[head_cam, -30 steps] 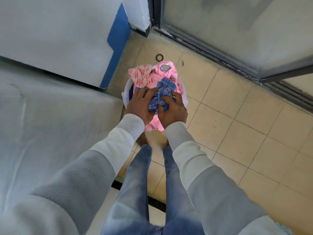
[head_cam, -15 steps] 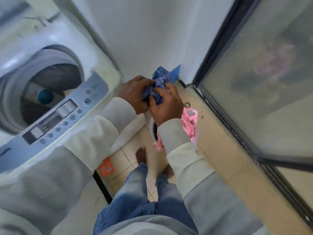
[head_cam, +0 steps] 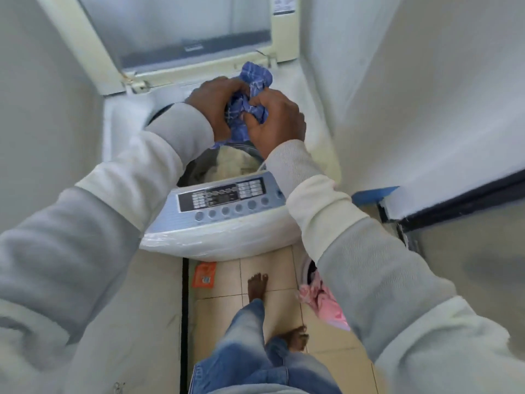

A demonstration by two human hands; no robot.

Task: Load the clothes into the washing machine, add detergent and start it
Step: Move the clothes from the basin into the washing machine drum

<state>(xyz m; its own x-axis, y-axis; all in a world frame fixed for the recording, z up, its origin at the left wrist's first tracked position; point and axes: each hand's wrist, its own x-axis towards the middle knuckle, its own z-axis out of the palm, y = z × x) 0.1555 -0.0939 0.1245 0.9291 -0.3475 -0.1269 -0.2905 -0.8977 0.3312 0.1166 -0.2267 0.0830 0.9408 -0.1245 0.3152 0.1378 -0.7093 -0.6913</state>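
Both hands up over the washing machine (head_cam: 227,237) — the left hand (head_cam: 216,105) and right hand (head_cam: 277,118) clutch a bunched blue checked cloth (head_cam: 250,95) between them, fingers curled into it, right above the open drum (head_cam: 227,163). Lid (head_cam: 181,32) raised behind — pink clothes (head_cam: 324,301) sit in a basket (head_cam: 305,273) on the floor.

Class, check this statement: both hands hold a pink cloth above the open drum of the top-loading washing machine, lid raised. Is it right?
One detail is wrong: the cloth is blue checked, not pink. The head view shows the left hand and right hand gripping it above the open drum of the washing machine, its lid raised.
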